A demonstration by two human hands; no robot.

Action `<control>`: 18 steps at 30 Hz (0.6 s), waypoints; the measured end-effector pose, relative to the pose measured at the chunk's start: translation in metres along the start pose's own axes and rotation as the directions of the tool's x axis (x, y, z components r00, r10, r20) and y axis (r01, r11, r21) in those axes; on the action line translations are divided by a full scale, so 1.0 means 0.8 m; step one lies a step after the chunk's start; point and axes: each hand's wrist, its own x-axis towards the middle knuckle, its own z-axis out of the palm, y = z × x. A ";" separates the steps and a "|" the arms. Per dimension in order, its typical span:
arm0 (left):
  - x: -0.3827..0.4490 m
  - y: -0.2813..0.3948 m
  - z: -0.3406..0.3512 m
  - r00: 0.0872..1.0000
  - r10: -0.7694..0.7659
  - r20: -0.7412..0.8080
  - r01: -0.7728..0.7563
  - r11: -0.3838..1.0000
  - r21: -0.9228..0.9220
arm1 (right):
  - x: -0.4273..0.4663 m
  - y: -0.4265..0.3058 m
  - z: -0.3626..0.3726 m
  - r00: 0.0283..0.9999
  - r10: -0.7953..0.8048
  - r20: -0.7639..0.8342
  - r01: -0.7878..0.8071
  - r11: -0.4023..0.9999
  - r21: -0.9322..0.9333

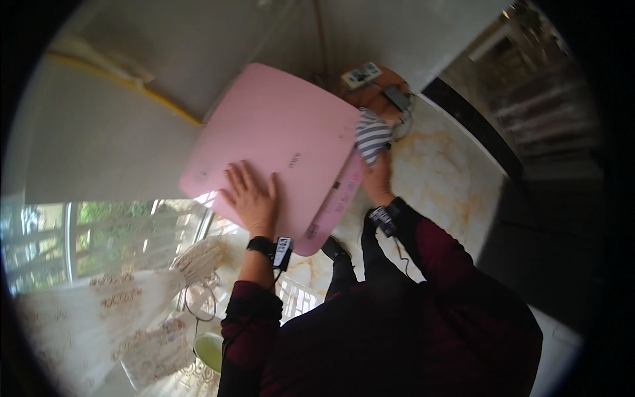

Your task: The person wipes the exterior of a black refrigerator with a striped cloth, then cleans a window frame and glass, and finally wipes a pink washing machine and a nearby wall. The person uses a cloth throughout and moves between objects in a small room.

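A pink appliance (278,119) with a flat lid and a printed front strip (342,198) stands before me; what kind of machine it is I cannot tell for sure. My left hand (253,203) lies palm down on the near left part of the lid, fingers spread, with nothing in its grasp. At the lid's right edge, my right hand (378,176) grips a blue-and-white striped cloth (373,136). The cloth hangs over the upper right corner of the appliance and partly hides it. The fingers of my right hand are partly out of sight.
Behind the cloth is a round brown stool or small table (394,79) bearing a patterned packet (361,75) and a dark box-shaped thing (396,98) with a cable. Marble-patterned floor (446,168) lies at right. A white curtain (109,312) and a green bucket (208,350) are at lower left.
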 end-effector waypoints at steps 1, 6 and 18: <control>0.000 0.001 -0.001 1.000 -0.002 -0.001 0.002 1.000 0.022 | -0.022 -0.014 -0.005 0.999 -0.039 -0.018 0.039 0.999 0.020; -0.001 0.006 0.001 1.000 0.006 -0.007 -0.006 0.999 0.034 | -0.132 -0.069 -0.036 0.979 -0.054 0.195 0.013 0.979 0.204; -0.003 0.003 0.004 1.000 0.013 -0.004 -0.013 0.999 0.047 | -0.141 -0.067 -0.099 0.816 -0.296 0.496 0.260 0.955 0.143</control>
